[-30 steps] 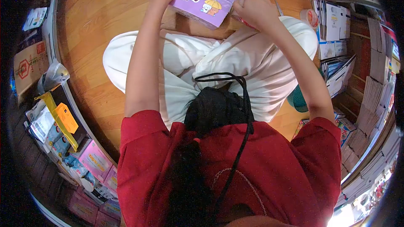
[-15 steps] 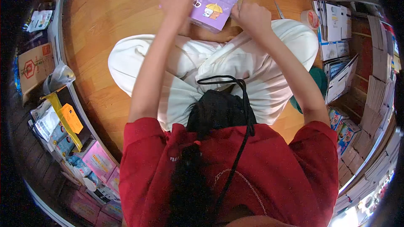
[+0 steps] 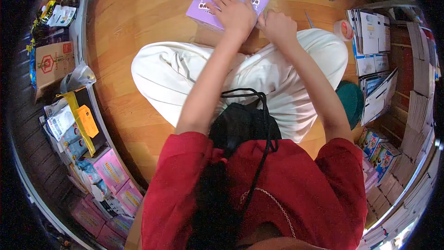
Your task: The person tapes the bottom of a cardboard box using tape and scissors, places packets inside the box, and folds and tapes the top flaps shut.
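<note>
A purple box (image 3: 196, 10) with dark lettering and small cartoon figures lies on the wooden floor in front of the crossed legs. My left hand (image 3: 235, 15) rests flat on its top near the right side, fingers spread. At the box's right edge is my right hand (image 3: 277, 25), its fingers curled closed; what they hold, if anything, is hidden. The two hands are close together.
Right of the knee are a tape roll (image 3: 343, 30), a pointed metal tool (image 3: 309, 20) and a green round object (image 3: 349, 104). White packets (image 3: 373, 32) stand on the right shelf. A cardboard box (image 3: 54, 64) and pink boxes (image 3: 108, 170) line the left shelf.
My left hand has moved right across the box top, from its left side to near my right hand. My right hand has shifted slightly down in view. The camera view has shifted a little.
</note>
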The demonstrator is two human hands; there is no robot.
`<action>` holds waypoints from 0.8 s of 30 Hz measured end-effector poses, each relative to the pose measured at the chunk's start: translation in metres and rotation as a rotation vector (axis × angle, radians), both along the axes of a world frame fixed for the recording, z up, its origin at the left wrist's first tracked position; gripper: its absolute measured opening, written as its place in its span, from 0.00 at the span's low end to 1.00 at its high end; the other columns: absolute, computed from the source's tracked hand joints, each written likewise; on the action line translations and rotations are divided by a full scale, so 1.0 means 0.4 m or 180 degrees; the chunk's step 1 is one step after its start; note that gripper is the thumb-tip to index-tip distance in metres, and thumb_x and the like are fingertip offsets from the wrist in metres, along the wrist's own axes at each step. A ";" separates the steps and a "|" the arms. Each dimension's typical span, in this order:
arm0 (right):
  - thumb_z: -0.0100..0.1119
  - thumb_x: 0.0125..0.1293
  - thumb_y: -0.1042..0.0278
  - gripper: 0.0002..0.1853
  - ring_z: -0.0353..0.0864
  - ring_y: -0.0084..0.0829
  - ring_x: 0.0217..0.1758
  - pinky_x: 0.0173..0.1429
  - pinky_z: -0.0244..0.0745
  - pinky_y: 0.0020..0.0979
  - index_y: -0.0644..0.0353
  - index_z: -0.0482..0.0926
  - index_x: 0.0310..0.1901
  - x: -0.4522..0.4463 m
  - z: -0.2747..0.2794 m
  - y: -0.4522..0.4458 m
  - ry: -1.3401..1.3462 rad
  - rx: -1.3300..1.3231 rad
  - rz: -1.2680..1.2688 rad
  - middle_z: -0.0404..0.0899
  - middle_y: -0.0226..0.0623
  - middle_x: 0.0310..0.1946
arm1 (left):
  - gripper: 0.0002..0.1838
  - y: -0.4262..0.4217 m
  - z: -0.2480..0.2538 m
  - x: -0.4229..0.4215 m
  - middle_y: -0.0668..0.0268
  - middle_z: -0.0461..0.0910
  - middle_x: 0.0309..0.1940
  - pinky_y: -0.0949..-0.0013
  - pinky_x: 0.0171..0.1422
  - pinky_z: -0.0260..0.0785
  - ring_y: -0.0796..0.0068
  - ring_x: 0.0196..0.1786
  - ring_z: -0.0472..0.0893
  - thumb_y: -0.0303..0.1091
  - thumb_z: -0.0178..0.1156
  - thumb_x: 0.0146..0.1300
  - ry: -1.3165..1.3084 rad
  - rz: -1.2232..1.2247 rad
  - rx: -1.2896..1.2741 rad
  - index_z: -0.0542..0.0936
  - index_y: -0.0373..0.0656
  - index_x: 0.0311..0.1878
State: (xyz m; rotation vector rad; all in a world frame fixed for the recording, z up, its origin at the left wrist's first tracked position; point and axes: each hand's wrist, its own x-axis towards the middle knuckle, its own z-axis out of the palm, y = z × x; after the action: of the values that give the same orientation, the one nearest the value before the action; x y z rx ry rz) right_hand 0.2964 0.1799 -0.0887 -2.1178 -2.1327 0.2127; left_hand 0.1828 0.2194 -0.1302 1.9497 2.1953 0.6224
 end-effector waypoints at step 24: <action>0.48 0.64 0.46 0.26 0.78 0.34 0.39 0.46 0.70 0.32 0.66 0.76 0.45 -0.045 -0.047 -0.017 0.2954 -0.1282 0.0325 0.80 0.42 0.36 | 0.33 0.072 -0.025 -0.124 0.49 0.54 0.67 0.42 0.69 0.42 0.55 0.71 0.51 0.49 0.42 0.65 0.0641 -0.0541 0.0517 0.56 0.34 0.66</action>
State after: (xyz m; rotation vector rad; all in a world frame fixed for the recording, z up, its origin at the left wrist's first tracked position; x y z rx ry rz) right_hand 0.2783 0.1730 -0.1074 -1.5376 -1.6752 1.4089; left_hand 0.1331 0.2481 -0.1404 2.3469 2.1146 0.6202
